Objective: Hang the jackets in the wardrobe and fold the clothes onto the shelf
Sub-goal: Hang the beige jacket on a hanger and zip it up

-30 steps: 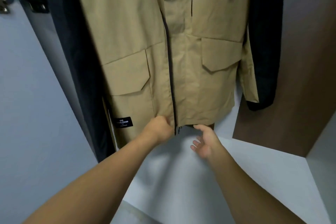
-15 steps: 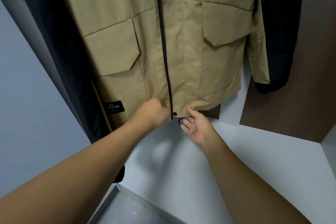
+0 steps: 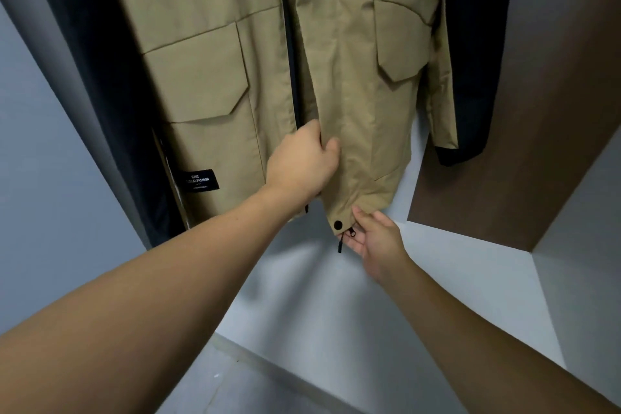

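A tan jacket (image 3: 215,54) with flap pockets, a black front zip and a black label hangs inside the wardrobe, its top out of frame. My left hand (image 3: 302,161) grips the front placket beside the zip, thumb over the fabric, well above the hem. My right hand (image 3: 371,239) is palm up under the hem's right corner, its fingers at the black zip pull (image 3: 340,244) below a black snap. Whether those fingers pinch the pull is unclear.
A dark navy garment (image 3: 477,54) hangs behind the tan jacket, showing on both sides. The wardrobe's white floor (image 3: 336,306) lies below, a brown panel (image 3: 537,131) at the right and a grey wall (image 3: 43,151) at the left.
My left hand has slid up from the hem onto the front placket. The right hand stays under the hem corner, which now hangs lower and pulled straighter.
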